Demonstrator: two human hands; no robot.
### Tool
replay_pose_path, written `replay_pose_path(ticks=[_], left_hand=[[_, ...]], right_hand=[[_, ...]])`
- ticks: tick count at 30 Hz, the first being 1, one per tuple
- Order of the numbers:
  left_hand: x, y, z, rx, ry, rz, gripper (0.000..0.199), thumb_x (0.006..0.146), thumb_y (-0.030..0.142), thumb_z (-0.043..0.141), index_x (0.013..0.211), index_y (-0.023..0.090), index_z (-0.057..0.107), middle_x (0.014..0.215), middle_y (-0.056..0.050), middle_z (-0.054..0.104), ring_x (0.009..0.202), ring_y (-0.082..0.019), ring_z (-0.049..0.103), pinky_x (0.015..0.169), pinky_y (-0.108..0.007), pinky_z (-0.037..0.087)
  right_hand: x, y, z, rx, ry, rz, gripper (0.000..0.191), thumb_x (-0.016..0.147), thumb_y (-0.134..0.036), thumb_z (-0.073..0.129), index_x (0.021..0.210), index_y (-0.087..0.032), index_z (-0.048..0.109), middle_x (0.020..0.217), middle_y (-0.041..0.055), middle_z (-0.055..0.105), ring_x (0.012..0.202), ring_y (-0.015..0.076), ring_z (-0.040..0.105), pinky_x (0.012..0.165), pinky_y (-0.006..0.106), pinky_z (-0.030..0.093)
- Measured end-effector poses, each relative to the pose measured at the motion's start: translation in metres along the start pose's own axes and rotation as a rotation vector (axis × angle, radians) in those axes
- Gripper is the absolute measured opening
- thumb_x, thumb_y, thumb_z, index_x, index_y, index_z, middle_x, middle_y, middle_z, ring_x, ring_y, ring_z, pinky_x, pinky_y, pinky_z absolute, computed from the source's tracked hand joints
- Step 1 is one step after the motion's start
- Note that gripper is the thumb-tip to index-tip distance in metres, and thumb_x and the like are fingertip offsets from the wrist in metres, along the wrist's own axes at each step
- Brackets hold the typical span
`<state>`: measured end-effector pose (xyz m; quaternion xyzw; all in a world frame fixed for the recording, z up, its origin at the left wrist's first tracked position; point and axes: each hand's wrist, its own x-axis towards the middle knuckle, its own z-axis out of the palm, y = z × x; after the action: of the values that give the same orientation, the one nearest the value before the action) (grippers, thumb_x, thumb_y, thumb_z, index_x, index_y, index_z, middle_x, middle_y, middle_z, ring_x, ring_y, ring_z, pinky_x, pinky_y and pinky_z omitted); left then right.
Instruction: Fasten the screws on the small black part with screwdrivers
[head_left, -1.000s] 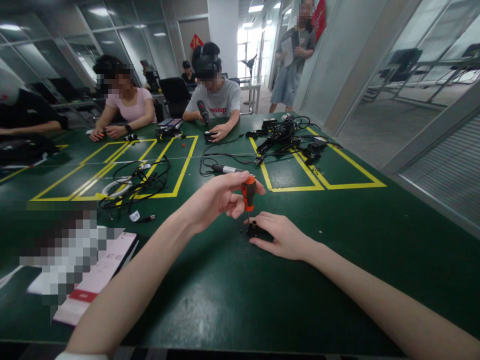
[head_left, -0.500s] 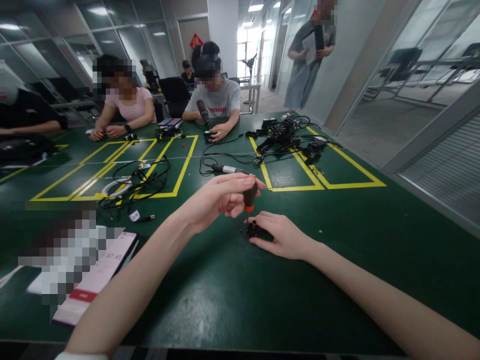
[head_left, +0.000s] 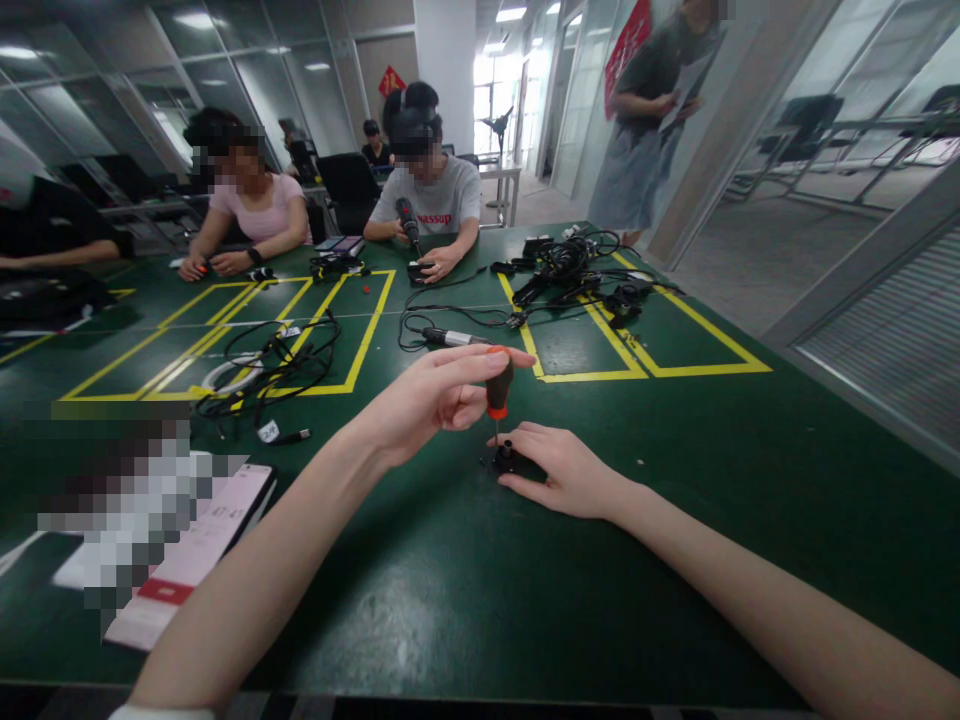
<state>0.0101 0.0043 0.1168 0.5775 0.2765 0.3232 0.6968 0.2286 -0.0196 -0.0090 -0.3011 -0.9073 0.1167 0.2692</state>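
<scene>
My left hand grips a screwdriver by its dark handle with orange-red ends. The screwdriver stands nearly upright, its thin shaft pointing down at a small black part on the green table. A short round post sticks up from that part. My right hand lies low on the table with its fingers closed round the right side of the part. Where exactly the tip meets the part is too small to make out. A tiny dark speck, perhaps a screw, lies just left of it.
Beyond my left hand lies a silver-and-black pen-shaped tool with a cord. Tangled cables are at left, a pile of black cables and devices at back right. A phone lies front left. Co-workers sit across; a person stands behind.
My left hand's fingers have shifted slightly on the screwdriver handle, one now stretched further right. The right hand stays in place. The standing person has moved right and nearer.
</scene>
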Motion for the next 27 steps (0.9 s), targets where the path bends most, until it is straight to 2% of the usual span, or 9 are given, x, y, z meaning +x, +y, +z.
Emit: replay_pose_path(ticks=[2, 5, 7, 11, 15, 18, 20, 23, 27], left_hand=[[0.0004, 0.0002, -0.0008, 0.005, -0.008, 0.000, 0.041, 0.082, 0.048, 0.080, 0.098, 0.011, 0.075, 0.075, 0.000, 0.060, 0.048, -0.003, 0.044, 0.043, -0.020, 0.023], [0.0020, -0.0002, -0.0024, -0.032, -0.040, 0.001, 0.040, 0.085, 0.049, 0.075, 0.097, 0.011, 0.071, 0.097, -0.008, 0.074, 0.049, -0.005, 0.053, 0.046, -0.021, 0.036], [0.0029, -0.0006, -0.0026, -0.064, -0.078, -0.006, 0.040, 0.087, 0.050, 0.073, 0.096, 0.012, 0.067, 0.102, -0.011, 0.077, 0.048, -0.007, 0.057, 0.047, -0.022, 0.041], [0.0019, 0.0000, 0.0008, -0.061, -0.047, -0.023, 0.039, 0.082, 0.047, 0.080, 0.096, 0.017, 0.060, 0.091, -0.004, 0.075, 0.047, -0.007, 0.058, 0.043, -0.019, 0.036], [-0.0016, 0.0024, 0.0046, -0.015, -0.010, 0.003, 0.040, 0.079, 0.042, 0.085, 0.104, 0.015, 0.068, 0.081, 0.002, 0.064, 0.047, -0.001, 0.045, 0.044, -0.017, 0.027], [-0.0026, 0.0038, 0.0039, 0.009, -0.015, 0.010, 0.038, 0.080, 0.042, 0.085, 0.098, 0.012, 0.071, 0.070, 0.005, 0.054, 0.047, -0.001, 0.040, 0.044, -0.017, 0.024], [-0.0020, 0.0044, 0.0023, 0.010, -0.022, 0.000, 0.039, 0.080, 0.045, 0.084, 0.098, 0.012, 0.070, 0.077, 0.002, 0.062, 0.047, -0.002, 0.046, 0.043, -0.018, 0.026], [-0.0003, 0.0049, 0.0008, -0.030, -0.066, -0.008, 0.040, 0.084, 0.049, 0.077, 0.098, 0.015, 0.063, 0.102, -0.007, 0.075, 0.047, -0.006, 0.058, 0.042, -0.020, 0.031], [0.0006, 0.0044, 0.0020, -0.051, -0.069, -0.024, 0.039, 0.084, 0.048, 0.077, 0.093, 0.019, 0.053, 0.092, -0.005, 0.077, 0.045, -0.007, 0.058, 0.042, -0.018, 0.032]], right_hand=[[0.0000, 0.0000, -0.0002, -0.001, 0.002, -0.001, 0.026, 0.100, -0.029, 0.064, 0.122, -0.016, 0.064, 0.106, 0.0132, 0.077, 0.095, 0.0264, 0.072, 0.081, 0.039, 0.060], [0.0000, -0.0002, -0.0005, 0.000, -0.003, 0.005, 0.024, 0.100, -0.029, 0.064, 0.121, -0.017, 0.064, 0.105, 0.0121, 0.077, 0.094, 0.0257, 0.072, 0.080, 0.038, 0.060], [0.0002, -0.0004, -0.0006, 0.003, 0.001, 0.005, 0.023, 0.100, -0.029, 0.064, 0.120, -0.018, 0.064, 0.105, 0.0122, 0.076, 0.094, 0.0258, 0.072, 0.080, 0.038, 0.060], [0.0008, -0.0013, -0.0008, 0.001, 0.015, -0.003, 0.021, 0.100, -0.028, 0.065, 0.117, -0.017, 0.065, 0.102, 0.0125, 0.076, 0.094, 0.0265, 0.072, 0.079, 0.039, 0.060], [0.0013, -0.0017, -0.0013, 0.001, 0.009, 0.005, 0.022, 0.100, -0.029, 0.064, 0.118, -0.016, 0.064, 0.103, 0.0127, 0.076, 0.093, 0.0261, 0.072, 0.080, 0.039, 0.060], [0.0012, -0.0011, -0.0013, -0.007, 0.003, 0.009, 0.024, 0.100, -0.030, 0.065, 0.120, -0.017, 0.064, 0.103, 0.0121, 0.076, 0.093, 0.0258, 0.073, 0.080, 0.039, 0.061], [0.0009, -0.0005, -0.0010, -0.007, 0.009, 0.005, 0.024, 0.099, -0.029, 0.065, 0.119, -0.017, 0.064, 0.103, 0.0123, 0.076, 0.093, 0.0260, 0.073, 0.080, 0.039, 0.060], [0.0003, 0.0005, -0.0004, 0.001, 0.014, 0.001, 0.022, 0.099, -0.028, 0.064, 0.118, -0.017, 0.064, 0.104, 0.0128, 0.077, 0.093, 0.0262, 0.072, 0.079, 0.039, 0.060], [-0.0003, 0.0010, 0.0001, -0.005, 0.008, 0.002, 0.022, 0.100, -0.030, 0.064, 0.118, -0.017, 0.064, 0.104, 0.0126, 0.077, 0.094, 0.0261, 0.072, 0.080, 0.039, 0.060]])
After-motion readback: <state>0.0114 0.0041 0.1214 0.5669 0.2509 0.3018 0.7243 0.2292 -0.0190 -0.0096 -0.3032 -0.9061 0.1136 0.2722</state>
